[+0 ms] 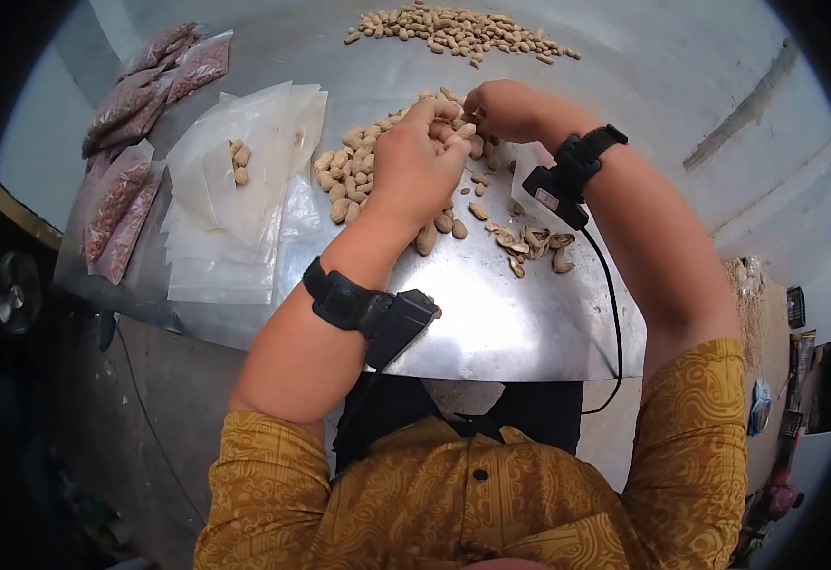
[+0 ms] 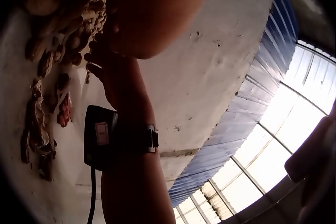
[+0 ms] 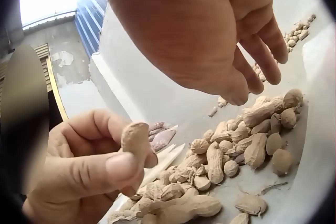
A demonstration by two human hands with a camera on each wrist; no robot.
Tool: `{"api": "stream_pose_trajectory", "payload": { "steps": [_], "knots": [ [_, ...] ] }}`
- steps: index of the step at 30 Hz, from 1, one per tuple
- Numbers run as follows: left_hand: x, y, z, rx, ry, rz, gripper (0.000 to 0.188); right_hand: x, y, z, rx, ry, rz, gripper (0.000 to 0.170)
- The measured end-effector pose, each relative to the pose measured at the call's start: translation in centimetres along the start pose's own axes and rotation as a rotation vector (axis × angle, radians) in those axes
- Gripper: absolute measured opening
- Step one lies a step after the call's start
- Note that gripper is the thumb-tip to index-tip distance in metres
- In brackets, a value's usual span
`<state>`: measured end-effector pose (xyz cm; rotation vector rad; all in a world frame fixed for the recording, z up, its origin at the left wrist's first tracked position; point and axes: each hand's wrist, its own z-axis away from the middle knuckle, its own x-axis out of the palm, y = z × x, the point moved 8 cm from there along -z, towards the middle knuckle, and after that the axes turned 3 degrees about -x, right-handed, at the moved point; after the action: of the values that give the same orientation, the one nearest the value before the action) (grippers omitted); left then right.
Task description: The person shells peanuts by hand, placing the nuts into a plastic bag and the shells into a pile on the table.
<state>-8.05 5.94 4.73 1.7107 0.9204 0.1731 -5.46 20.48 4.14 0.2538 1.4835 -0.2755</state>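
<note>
My left hand (image 1: 413,161) is over the peanut pile (image 1: 349,171) in the head view. In the right wrist view it pinches one unshelled peanut (image 3: 135,139) between thumb and fingers. Just to its right, at the pile's far edge, is my right hand (image 1: 506,109). Its fingers (image 3: 270,45) hang loosely above the peanuts in the right wrist view, and nothing shows between them and the thumb. In the left wrist view the right hand (image 2: 113,64) is dark, partly covered by the left hand.
Broken shells (image 1: 529,245) lie near the table's front right. A plastic bag (image 1: 529,171) with reddish kernels (image 2: 64,111) is under the right wrist. Flat clear bags (image 1: 216,247) are stacked left, beyond them filled bags (image 1: 130,109). Another peanut heap (image 1: 463,33) is at the back.
</note>
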Motion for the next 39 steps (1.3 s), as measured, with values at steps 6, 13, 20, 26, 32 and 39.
{"api": "stream_pose_trajectory", "payload": {
  "steps": [6,13,20,26,32,39],
  "knots": [
    [1.1,-1.6,0.2,-0.224,-0.07,0.724,0.026,1.4,-1.7,-1.0,-0.073,0.023,-0.011,0.017],
    [0.9,-3.4,-0.2,-0.323,-0.003,1.2,0.009,0.1,-3.3,1.7,-0.199,0.151,-0.259,0.029],
    [2.3,-2.3,0.1,-0.293,-0.156,1.068,0.021,-2.7,-1.0,9.9,-0.048,0.523,-1.268,0.03],
    [4.4,0.2,1.9,-0.248,-0.319,0.876,0.034,0.1,-0.6,13.4,-0.108,0.739,-1.743,0.017],
    [3.7,1.2,2.5,-0.091,-0.212,0.537,0.026,0.4,-1.4,14.3,-0.052,0.709,-1.547,0.017],
    [3.4,1.3,2.7,-0.06,-0.133,0.411,0.023,0.1,-2.5,14.6,-0.058,0.632,-1.383,0.021]
  ]
}}
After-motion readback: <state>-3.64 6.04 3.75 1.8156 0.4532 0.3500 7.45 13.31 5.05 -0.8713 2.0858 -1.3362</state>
